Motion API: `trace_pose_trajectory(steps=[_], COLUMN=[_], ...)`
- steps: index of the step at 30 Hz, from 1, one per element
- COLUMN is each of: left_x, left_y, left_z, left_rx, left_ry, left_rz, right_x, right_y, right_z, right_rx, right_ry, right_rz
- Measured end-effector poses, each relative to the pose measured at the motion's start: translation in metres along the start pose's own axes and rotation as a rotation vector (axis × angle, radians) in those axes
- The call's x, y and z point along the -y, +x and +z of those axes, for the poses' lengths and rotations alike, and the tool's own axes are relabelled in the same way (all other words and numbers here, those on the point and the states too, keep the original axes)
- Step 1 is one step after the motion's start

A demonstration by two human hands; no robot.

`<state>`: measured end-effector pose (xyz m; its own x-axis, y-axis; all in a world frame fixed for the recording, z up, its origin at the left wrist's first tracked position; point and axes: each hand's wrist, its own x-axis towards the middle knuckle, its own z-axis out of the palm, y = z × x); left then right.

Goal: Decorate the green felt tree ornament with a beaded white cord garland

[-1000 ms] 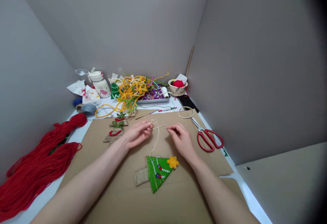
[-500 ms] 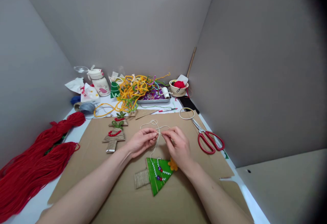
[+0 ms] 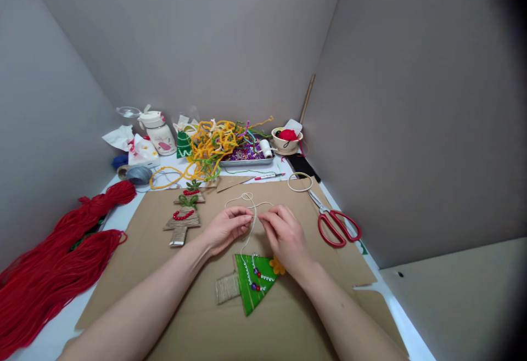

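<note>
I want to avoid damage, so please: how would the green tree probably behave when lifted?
The green tree would probably stay stiff, since its edges look straight. Its beads may shift, as they seem strung on silvery strands. The pale string appears to run to it, so lifting might drag that along.

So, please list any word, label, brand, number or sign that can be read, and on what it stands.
Nothing reads for certain.
White bottle: marks by its pink picture, too small to read.
Small green tree at the back: a white "W"-like shape, letter or decoration I cannot tell.
</note>
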<state>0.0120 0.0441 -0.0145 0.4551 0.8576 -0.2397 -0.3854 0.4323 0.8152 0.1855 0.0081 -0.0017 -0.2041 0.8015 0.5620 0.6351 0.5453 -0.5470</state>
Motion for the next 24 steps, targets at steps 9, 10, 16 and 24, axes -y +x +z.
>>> trace_pose_trajectory(steps=[9, 10, 16, 24], left_x=[0.0016, 0.0014, 0.0018, 0.0030], left_y=[0.0008, 0.0008, 0.0010, 0.0017], left_z=[-0.0039, -0.0038, -0.0038, -0.0045], left_rx=[-0.037, -0.035, -0.017, -0.032], left_ry=[0.020, 0.020, 0.000, -0.031], left_rz=[0.010, 0.008, 0.001, -0.016], right_x=[0.0014, 0.0014, 0.0004, 0.0020], right_y=[-0.0013, -0.0013, -0.0015, -0.0029], right_z=[-0.0010, -0.0010, -0.0003, -0.0008], right_rx=[0.016, 0.015, 0.011, 0.012], right_ry=[-0.017, -0.017, -0.016, -0.005], right_rz=[-0.014, -0.014, -0.003, 0.012])
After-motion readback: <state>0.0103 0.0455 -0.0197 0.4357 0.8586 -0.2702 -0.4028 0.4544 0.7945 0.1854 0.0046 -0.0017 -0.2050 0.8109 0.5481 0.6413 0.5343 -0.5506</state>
